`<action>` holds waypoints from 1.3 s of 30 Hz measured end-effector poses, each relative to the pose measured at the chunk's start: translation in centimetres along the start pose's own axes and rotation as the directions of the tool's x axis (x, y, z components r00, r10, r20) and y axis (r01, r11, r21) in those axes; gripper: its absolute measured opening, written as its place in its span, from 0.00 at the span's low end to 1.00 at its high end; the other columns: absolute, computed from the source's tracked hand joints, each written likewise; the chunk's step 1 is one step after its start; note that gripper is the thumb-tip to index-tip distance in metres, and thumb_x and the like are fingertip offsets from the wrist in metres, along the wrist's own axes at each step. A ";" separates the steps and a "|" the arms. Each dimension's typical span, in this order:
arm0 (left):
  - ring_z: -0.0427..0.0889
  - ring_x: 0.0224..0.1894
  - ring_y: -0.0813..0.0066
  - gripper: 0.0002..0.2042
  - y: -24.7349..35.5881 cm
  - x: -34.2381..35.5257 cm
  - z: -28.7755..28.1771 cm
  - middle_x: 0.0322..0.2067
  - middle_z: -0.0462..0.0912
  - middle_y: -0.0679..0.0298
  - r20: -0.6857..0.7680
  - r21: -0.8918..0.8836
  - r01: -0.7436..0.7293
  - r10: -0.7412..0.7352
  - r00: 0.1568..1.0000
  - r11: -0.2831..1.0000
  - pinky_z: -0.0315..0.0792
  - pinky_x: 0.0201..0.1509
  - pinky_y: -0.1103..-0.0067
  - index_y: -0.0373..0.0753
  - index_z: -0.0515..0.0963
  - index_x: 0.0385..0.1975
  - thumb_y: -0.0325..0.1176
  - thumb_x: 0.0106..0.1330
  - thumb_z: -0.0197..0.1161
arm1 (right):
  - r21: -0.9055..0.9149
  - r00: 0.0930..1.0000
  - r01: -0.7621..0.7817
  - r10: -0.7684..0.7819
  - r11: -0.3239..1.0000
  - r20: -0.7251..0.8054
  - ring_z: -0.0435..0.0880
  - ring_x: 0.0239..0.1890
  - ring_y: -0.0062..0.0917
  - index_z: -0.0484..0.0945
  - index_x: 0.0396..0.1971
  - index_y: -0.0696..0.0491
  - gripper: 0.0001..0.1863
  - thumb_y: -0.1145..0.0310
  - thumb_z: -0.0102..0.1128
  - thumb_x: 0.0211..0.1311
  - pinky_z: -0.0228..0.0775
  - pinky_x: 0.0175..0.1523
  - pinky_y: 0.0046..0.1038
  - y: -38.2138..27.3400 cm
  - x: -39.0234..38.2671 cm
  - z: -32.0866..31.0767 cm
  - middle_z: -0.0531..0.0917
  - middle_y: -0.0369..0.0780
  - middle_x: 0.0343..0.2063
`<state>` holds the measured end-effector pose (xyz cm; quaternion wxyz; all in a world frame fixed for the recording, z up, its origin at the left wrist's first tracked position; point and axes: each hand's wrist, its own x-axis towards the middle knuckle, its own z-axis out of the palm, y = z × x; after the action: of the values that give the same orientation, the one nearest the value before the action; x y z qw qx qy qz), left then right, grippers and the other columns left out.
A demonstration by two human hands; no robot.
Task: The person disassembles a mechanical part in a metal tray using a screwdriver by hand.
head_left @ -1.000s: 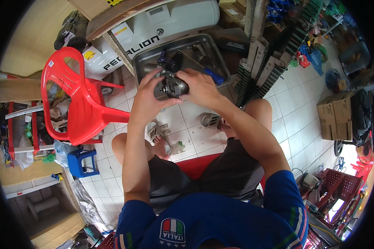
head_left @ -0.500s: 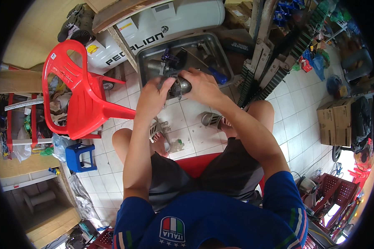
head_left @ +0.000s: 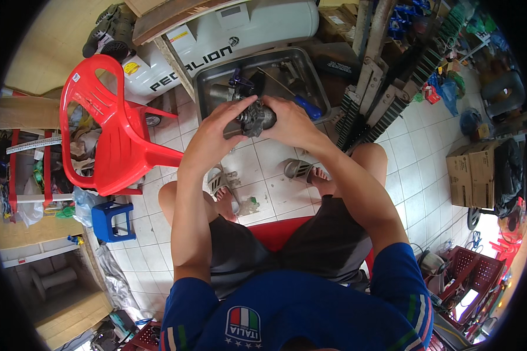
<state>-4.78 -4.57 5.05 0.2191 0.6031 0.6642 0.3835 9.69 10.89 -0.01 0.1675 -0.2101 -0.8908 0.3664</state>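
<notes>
Between my two hands, above the near edge of a metal tray [head_left: 199,93], is a dark, greasy metal machine part [head_left: 257,121] with a rounded right end and an uneven middle. My left hand [head_left: 215,130] is closed on its left end, thumb low and fingers over the top. The right end rests in the grip of my right hand [head_left: 294,121], whose fingers are partly hidden behind the part. In the tray beyond lie a screwdriver with a blue handle [head_left: 308,107], a small purple piece [head_left: 238,77] and other dark metal parts.
A red plastic chair [head_left: 114,152] stands at the left, with a blue stool [head_left: 112,222] nearer me. A white tank [head_left: 263,26] lies behind the tray. Metal racks [head_left: 372,88] rise to the right of it. Cardboard boxes [head_left: 473,172] sit at the far right.
The part has turned in my hands and shows more of its rough middle. My left hand has shifted its grip, its fingers now stretched higher and its thumb lower.
</notes>
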 end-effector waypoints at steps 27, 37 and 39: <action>0.82 0.47 0.52 0.29 -3.0 -0.3 1.2 0.48 0.81 0.51 -0.238 0.157 0.380 -0.338 0.910 0.912 0.76 0.49 0.67 0.35 0.81 0.49 0.54 0.57 0.71 | -0.206 0.993 0.099 -0.109 0.973 -0.036 0.83 0.43 0.43 0.78 0.46 0.48 0.25 0.65 0.72 0.44 0.77 0.47 0.41 -0.9 -0.3 -0.1 0.81 0.43 0.38; 0.73 0.61 0.56 0.48 -0.6 0.0 0.6 0.60 0.72 0.58 -0.038 0.100 0.051 -0.048 0.998 0.994 0.70 0.63 0.66 0.52 0.65 0.69 0.22 0.41 0.78 | -0.122 0.999 0.038 -0.037 0.992 0.007 0.84 0.45 0.45 0.78 0.47 0.49 0.27 0.62 0.72 0.43 0.76 0.48 0.42 0.1 -0.1 -0.4 0.83 0.44 0.41; 0.72 0.61 0.55 0.46 -0.7 0.0 0.5 0.59 0.73 0.59 -0.018 0.128 0.031 -0.029 0.999 0.991 0.69 0.63 0.65 0.52 0.68 0.67 0.23 0.41 0.78 | -0.121 0.999 0.044 -0.041 0.992 0.032 0.83 0.45 0.45 0.78 0.48 0.50 0.28 0.62 0.73 0.43 0.76 0.49 0.42 -0.1 -0.1 -0.6 0.83 0.45 0.42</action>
<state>-4.77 -4.42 4.21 0.1802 0.6029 0.6981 0.3417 10.08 11.13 0.47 0.1490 -0.1955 -0.9181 0.3109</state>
